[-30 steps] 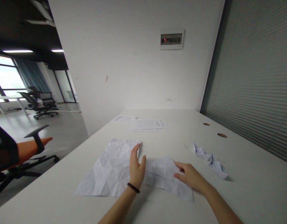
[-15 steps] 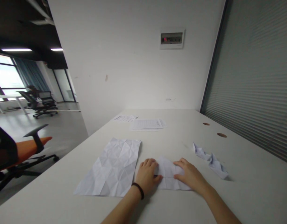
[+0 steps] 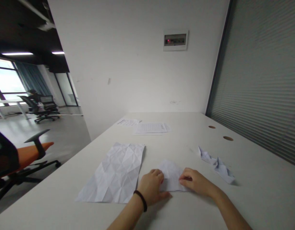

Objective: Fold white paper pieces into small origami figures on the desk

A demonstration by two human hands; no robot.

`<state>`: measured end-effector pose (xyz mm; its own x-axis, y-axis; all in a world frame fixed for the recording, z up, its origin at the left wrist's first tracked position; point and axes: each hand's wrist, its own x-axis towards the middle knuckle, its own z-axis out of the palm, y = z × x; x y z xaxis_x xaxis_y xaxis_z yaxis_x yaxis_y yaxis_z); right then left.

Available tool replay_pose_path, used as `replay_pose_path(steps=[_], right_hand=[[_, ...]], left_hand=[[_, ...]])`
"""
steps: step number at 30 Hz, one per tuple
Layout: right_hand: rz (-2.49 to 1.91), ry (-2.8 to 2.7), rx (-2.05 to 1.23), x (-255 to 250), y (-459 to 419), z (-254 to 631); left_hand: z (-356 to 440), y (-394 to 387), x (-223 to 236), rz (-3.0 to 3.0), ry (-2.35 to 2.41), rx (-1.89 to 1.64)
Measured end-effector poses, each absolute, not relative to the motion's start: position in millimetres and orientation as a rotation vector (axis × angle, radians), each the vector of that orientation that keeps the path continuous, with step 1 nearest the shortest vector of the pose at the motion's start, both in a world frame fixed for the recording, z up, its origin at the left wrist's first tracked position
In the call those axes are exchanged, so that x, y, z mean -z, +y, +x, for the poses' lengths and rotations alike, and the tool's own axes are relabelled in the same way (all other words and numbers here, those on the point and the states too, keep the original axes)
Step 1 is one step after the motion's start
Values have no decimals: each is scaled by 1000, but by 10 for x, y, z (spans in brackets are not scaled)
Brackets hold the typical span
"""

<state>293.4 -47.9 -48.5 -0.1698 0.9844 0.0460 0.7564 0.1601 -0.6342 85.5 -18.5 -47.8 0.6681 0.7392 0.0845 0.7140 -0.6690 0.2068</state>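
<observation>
Now we see a creased sheet (image 3: 114,174) lying flat and unfolded on the counter (image 3: 186,212). Our left hand (image 3: 151,187) and our right hand (image 3: 194,179) rest half-curled at both sides of a small folded paper (image 3: 171,175), touching it, but we cannot tell if they grip. Further right lies a folded paper boat (image 3: 217,166). Printed sheets (image 3: 151,128) lie behind, near a white wall (image 3: 138,70).
</observation>
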Motion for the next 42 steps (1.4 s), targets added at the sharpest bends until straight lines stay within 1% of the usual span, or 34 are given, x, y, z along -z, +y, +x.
replay_pose_path(steps=[2, 5, 7, 9, 13, 16, 18, 19, 21, 23, 26, 28, 29, 32, 34, 35, 37, 39, 42], right_hand=[[-1675, -1962, -591, 545, -453, 2925], [-1710, -1864, -332, 691, -391, 2883], [-1710, -1799, -286, 773, -351, 2850], [-1666, -1723, -396, 804, -322, 2823], [-1399, -1403, -866, 704, -314, 2788], [-1093, -1098, -1217, 584, -345, 2761], [-970, -1013, -1281, 550, -361, 2743], [-979, -1014, -1223, 555, -363, 2733], [-1082, -1079, -994, 607, -351, 2708], [-1169, -1162, -822, 690, -324, 2674], [-1146, -1210, -873, 792, -278, 2638], [-1154, -1195, -873, 812, -260, 2657], [-1186, -1195, -832, 807, -257, 2683], [-1357, -1296, -611, 757, -283, 2792], [-1458, -1457, -505, 720, -321, 2840], [-1493, -1548, -490, 706, -342, 2847], [-1528, -1720, -518, 689, -377, 2826], [-1534, -1843, -550, 687, -399, 2784], [-1529, -1926, -507, 698, -417, 2745]], left_hand=[[904, -235, 543, 2732, 1206, -257], [994, -294, 664, 2743, 1242, -292], [1037, -315, 734, 2730, 1235, -260], [1060, -320, 780, 2708, 1218, -248], [1070, -287, 788, 2658, 1212, -352], [1068, -230, 740, 2523, 1222, -560], [1055, -185, 697, 2339, 1149, -800], [1044, -163, 677, 2219, 1100, -919], [1022, -130, 647, 1958, 1036, -1089], [1007, -111, 638, 1734, 1016, -1147], [1009, -99, 647, 1563, 916, -1085], [1005, -88, 638, 1552, 848, -1107], [993, -77, 622, 1568, 849, -1176], [905, -39, 533, 1683, 998, -1527], [828, -23, 469, 1867, 1093, -1675], [798, -23, 449, 1994, 1126, -1669], [774, -36, 449, 2270, 1132, -1464], [803, -60, 510, 2501, 1065, -1074], [893, -94, 658, 2686, 944, -516]])
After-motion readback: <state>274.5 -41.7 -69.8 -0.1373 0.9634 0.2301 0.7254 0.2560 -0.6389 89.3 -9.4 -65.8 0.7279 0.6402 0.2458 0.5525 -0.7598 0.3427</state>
